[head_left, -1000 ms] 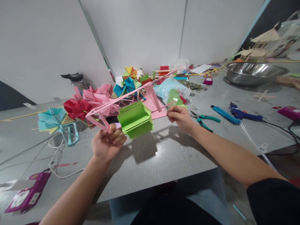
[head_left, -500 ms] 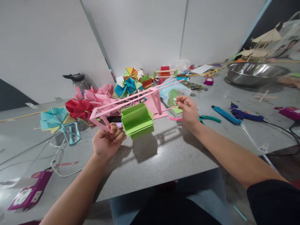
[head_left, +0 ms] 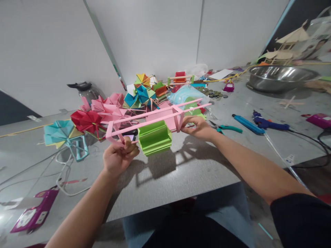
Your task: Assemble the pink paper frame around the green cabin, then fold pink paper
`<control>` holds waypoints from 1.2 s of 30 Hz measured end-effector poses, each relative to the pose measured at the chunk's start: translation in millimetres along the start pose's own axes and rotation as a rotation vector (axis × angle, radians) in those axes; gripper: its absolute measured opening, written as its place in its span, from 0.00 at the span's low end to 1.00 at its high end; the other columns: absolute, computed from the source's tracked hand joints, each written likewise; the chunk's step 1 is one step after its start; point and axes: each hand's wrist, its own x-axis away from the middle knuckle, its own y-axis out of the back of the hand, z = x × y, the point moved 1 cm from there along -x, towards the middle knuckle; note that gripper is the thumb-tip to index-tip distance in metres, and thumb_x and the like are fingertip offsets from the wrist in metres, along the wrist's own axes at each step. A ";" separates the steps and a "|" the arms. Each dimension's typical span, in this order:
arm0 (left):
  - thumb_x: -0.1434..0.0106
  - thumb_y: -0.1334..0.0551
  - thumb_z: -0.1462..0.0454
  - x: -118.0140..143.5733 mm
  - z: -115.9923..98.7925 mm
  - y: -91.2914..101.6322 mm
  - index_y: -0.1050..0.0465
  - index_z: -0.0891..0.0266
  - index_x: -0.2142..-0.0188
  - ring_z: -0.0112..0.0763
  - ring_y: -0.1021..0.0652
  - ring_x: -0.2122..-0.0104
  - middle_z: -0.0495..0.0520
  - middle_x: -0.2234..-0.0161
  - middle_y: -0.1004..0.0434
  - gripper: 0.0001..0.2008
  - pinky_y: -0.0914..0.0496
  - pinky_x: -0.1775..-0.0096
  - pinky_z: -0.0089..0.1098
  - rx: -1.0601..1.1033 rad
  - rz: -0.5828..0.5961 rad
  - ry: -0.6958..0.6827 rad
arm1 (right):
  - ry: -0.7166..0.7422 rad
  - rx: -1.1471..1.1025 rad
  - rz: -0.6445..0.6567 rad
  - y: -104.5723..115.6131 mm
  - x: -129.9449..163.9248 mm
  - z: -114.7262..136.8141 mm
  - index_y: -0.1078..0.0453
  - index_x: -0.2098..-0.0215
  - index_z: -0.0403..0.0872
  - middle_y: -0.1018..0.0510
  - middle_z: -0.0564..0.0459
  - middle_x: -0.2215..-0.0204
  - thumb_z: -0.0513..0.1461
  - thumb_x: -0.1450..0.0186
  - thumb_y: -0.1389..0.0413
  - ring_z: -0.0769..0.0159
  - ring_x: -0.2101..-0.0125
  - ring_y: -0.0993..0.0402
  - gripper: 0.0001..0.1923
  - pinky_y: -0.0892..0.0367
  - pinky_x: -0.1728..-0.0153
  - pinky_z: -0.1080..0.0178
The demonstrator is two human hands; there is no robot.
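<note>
A pink stick frame (head_left: 144,119) is held up above the table, its long parallel bars running left to right. Between its two ends sits a green pleated paper wheel (head_left: 155,137). My left hand (head_left: 120,155) is closed on the lower left corner of the frame, thumb and fingers pinching it. At the other end my right hand (head_left: 198,127) has its thumb and fingertips closed on the right upright, low down; whether they also grip the thin axle there I cannot tell. The bars stick out past this upright at the right.
Folded paper wheels in red (head_left: 86,120), pink and teal (head_left: 60,131) crowd the left and back. Teal-handled pliers (head_left: 230,128), a blue tool (head_left: 248,124), a glue gun (head_left: 271,125) and a steel basin (head_left: 283,79) lie right. A purple power strip (head_left: 34,212) is front left.
My right hand has moved left, from the thin stick's far end to the frame's right upright. The frame's right end has come lower and shifted slightly right. My left hand keeps its grip.
</note>
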 end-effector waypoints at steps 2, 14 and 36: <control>0.48 0.38 0.71 -0.2 0.8 1.5 0.39 0.57 0.76 0.27 0.41 0.82 0.45 0.81 0.46 0.10 0.37 0.78 0.27 -0.023 -0.006 -0.018 | -0.032 0.015 0.025 0.9 0.4 3.1 0.17 0.67 0.52 0.13 0.49 0.62 0.38 0.34 0.33 0.56 0.59 0.17 0.03 0.21 0.52 0.50; 0.51 0.36 0.71 0.0 0.3 -0.2 0.42 0.57 0.77 0.25 0.41 0.82 0.44 0.81 0.46 0.14 0.37 0.78 0.26 -0.066 0.028 0.009 | -0.074 -0.046 0.080 1.6 1.4 15.7 0.21 0.69 0.51 0.15 0.50 0.63 0.40 0.36 0.36 0.57 0.61 0.21 0.03 0.27 0.53 0.52; 0.50 0.38 0.69 1.7 -10.8 -0.7 0.48 0.56 0.75 0.25 0.47 0.83 0.42 0.79 0.57 0.16 0.41 0.82 0.25 0.111 -0.130 0.007 | -0.072 -0.491 -0.287 4.7 -6.0 -3.2 0.31 0.65 0.53 0.25 0.55 0.67 0.49 0.42 0.26 0.65 0.68 0.31 0.20 0.31 0.64 0.60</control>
